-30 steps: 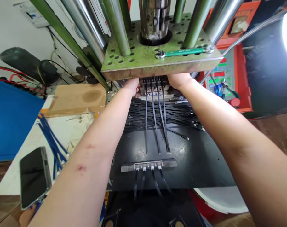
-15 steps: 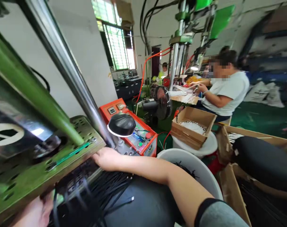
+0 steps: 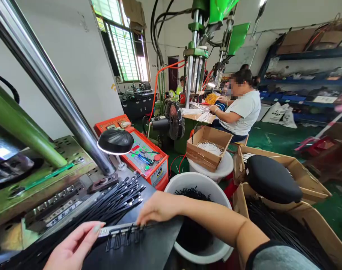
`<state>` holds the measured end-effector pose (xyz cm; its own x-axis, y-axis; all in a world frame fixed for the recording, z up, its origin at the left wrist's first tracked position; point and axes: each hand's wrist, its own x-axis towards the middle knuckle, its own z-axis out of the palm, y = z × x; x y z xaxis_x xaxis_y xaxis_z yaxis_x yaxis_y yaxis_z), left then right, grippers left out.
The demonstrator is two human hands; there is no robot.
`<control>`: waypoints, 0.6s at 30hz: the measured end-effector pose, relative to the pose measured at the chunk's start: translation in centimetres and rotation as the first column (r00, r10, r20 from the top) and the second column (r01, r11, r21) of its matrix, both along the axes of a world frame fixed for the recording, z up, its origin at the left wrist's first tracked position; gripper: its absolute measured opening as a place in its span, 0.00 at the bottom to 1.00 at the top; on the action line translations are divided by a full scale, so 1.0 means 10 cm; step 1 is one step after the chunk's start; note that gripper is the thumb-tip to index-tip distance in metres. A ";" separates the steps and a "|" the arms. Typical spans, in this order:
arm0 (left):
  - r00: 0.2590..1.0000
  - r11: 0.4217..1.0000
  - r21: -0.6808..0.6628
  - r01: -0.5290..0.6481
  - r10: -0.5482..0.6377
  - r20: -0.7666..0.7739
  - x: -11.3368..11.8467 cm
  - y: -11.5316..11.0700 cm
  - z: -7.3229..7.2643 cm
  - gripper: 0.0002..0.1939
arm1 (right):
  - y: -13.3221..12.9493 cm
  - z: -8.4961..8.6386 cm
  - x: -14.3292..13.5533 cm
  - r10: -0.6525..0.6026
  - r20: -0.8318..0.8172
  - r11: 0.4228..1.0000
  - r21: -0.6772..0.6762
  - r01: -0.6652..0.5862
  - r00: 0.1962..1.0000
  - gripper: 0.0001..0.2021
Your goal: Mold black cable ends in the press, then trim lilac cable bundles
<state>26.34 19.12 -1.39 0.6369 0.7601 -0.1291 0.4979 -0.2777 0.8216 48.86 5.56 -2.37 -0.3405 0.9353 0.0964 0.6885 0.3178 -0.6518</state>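
My left hand [image 3: 77, 245] pinches the near end of a pale metal strip [image 3: 104, 231] between thumb and fingers. Along the strip runs a row of small black plastic pieces [image 3: 122, 237] with thin prongs hanging down. At the far end my right hand [image 3: 159, 208] has its fingertips closed on the black pieces; slight blur and the fingers hide the exact hold. Both hands are over a dark work surface [image 3: 151, 247]. Behind them lies a bundle of black cables [image 3: 117, 200] with bright metal tips, beside a metal mould [image 3: 58, 210] on the machine bed.
A white bin [image 3: 200, 180] with black scraps stands right of the work surface. A lamp [image 3: 116, 140] and an orange control box [image 3: 148, 153] are behind it. Cardboard boxes [image 3: 311, 221] and a black stool seat [image 3: 273, 178] stand at right. A co-worker [image 3: 241, 108] sits further back.
Both hands have come away from the machine's mould area to above the work surface, now with the metal strip between them. The view has turned right.
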 end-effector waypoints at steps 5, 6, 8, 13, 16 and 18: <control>0.991 0.986 0.102 0.135 -0.133 -0.022 0.10 -0.18 0.26 0.20 | 0.02 0.65 -0.21 -0.295 -0.300 0.925 0.147 0.349 0.907 0.10; 0.991 0.986 0.103 0.134 -0.131 -0.041 0.08 -0.22 0.26 0.20 | -0.11 0.79 -0.15 -0.384 -0.337 0.864 0.197 0.463 0.860 0.12; 0.986 0.991 0.073 0.110 -0.099 -0.134 -0.01 -0.31 0.21 0.20 | -0.42 0.98 0.14 -0.534 -0.304 0.757 0.243 0.606 0.789 0.17; 0.935 0.998 -0.019 0.060 -0.063 -0.348 -0.18 -0.49 -0.02 0.18 | -0.73 0.64 0.53 -0.356 0.215 0.928 0.195 0.317 0.910 0.24; 0.941 0.996 -0.093 -0.006 -0.026 -0.336 -0.13 -0.55 -0.10 0.11 | -0.47 0.17 0.09 -0.192 0.219 0.972 0.177 0.155 0.957 0.31; 0.958 0.981 -0.180 -0.069 0.015 -0.285 -0.11 -0.58 -0.07 0.12 | -0.26 -0.03 -0.19 -0.071 0.172 0.988 0.146 0.046 0.983 0.25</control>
<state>25.29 13.31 -2.12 0.5217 0.7308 -0.4402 0.7243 -0.1067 0.6812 46.93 2.99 -2.67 -0.3092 0.9353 0.1718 0.8087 0.3537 -0.4701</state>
